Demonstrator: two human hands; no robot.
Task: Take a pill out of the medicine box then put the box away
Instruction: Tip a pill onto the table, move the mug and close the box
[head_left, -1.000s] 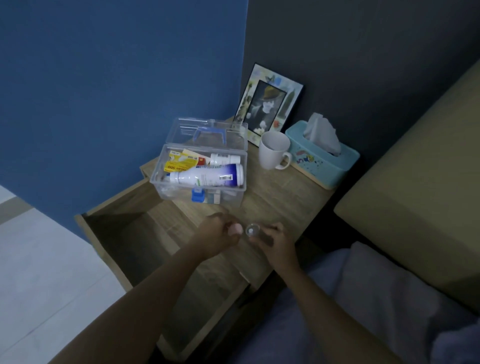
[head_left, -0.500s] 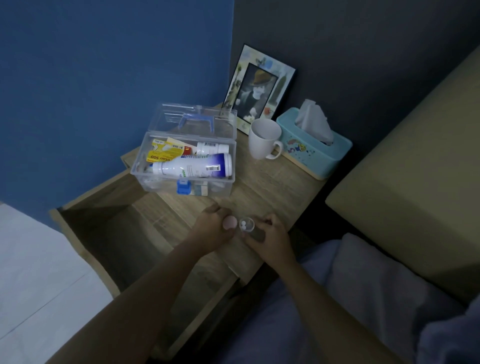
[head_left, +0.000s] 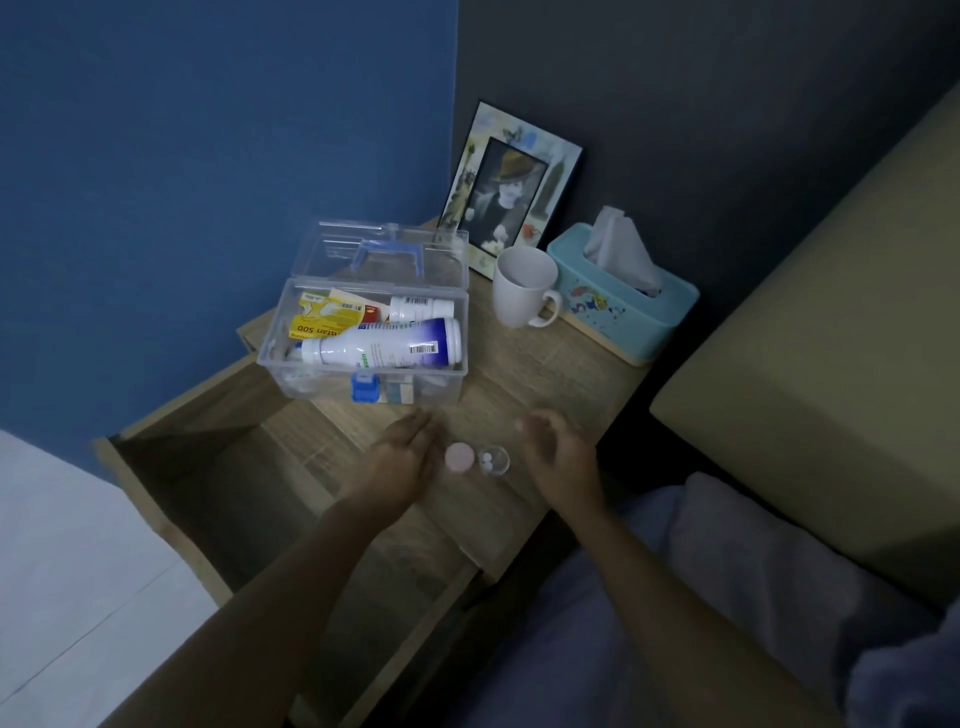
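While both hands (head_left: 402, 462) (head_left: 563, 457) were held open and empty, a cap (head_left: 459, 458) and vial (head_left: 494, 460) were seen between them on the desk (head_left: 545, 374).

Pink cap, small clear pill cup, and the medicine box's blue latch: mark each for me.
pink cap (head_left: 460, 458), head view, centre of its top face.
small clear pill cup (head_left: 494, 460), head view, its open inside.
blue latch (head_left: 364, 388), head view, front of the clip.

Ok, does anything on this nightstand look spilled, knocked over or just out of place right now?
Nothing looks spilled or damaged. The small clear pill container stands open near the nightstand's front edge, its pink cap lying beside it, white pills inside. The medicine box sits open, lid up, and the drawer below is pulled out.
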